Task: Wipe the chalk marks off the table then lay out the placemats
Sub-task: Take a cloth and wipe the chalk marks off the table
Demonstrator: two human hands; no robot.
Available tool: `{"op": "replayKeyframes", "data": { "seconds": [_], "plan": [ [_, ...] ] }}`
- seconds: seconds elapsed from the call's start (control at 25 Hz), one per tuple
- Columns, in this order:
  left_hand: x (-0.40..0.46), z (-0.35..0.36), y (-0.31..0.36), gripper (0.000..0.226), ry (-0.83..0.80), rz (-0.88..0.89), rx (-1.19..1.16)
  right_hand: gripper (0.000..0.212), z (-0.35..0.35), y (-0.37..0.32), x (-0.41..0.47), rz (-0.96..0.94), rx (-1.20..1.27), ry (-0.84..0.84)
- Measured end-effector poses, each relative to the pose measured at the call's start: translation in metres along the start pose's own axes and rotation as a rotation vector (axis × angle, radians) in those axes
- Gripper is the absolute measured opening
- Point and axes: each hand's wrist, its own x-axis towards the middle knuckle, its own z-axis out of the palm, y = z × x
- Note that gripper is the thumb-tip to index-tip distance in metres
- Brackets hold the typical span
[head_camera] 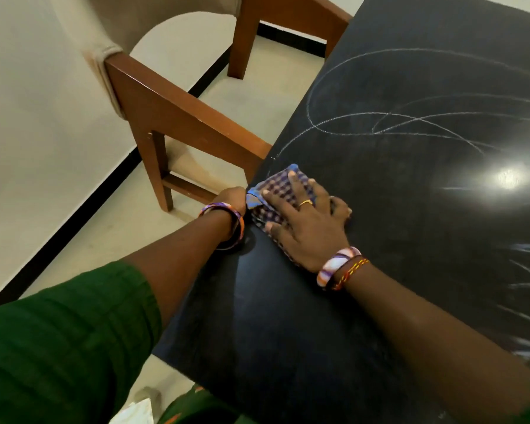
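Note:
A folded checked purple-and-blue cloth (pixel 276 186) lies on the black table (pixel 288 316) near its left edge. My right hand (pixel 306 224) presses flat on the cloth, fingers spread over it. My left hand (pixel 231 198) grips the table's left edge beside the cloth, with its fingers hidden under the edge. White chalk marks (pixel 380 123) loop across the tabletop beyond the cloth, and more chalk streaks (pixel 527 270) run at the right. No placemats are in view.
A wooden chair (pixel 178 117) with a beige cover stands close against the table's left side. Pale floor and a wall with a black skirting lie to the left. A bright light glare (pixel 508 177) reflects on the tabletop.

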Motion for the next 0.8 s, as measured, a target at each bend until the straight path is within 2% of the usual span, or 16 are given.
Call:
{"op": "replayKeyframes", "data": {
  "seconds": [0.04, 0.12, 0.2, 0.28, 0.56, 0.64, 0.8],
  "plan": [
    [-0.002, -0.002, -0.001, 0.033, -0.036, -0.06, -0.033, 0.055, -0.002, 0.006, 0.015, -0.025, -0.011, -0.007],
    [-0.002, -0.002, -0.003, 0.036, -0.098, -0.035, 0.015, 0.052, -0.008, 0.021, 0.052, 0.025, -0.035, 0.003],
    [-0.002, -0.001, -0.005, 0.036, -0.124, 0.051, 0.029, 0.051, -0.018, 0.037, 0.094, 0.181, 0.024, -0.032],
    [-0.007, -0.004, -0.007, 0.037, -0.122, 0.034, -0.017, 0.052, -0.031, 0.041, 0.123, 0.289, 0.062, -0.088],
    [0.0, -0.006, -0.006, 0.039, -0.13, 0.095, 0.135, 0.05, -0.008, -0.02, 0.032, 0.048, -0.049, -0.01],
    [0.001, -0.006, -0.004, 0.04, -0.049, 0.224, 0.248, 0.05, -0.013, -0.009, 0.062, 0.126, -0.022, -0.021],
    [0.005, -0.009, 0.005, 0.029, 0.178, 0.658, 0.458, 0.052, -0.028, 0.017, 0.14, 0.355, 0.098, -0.074]
  ]
}}
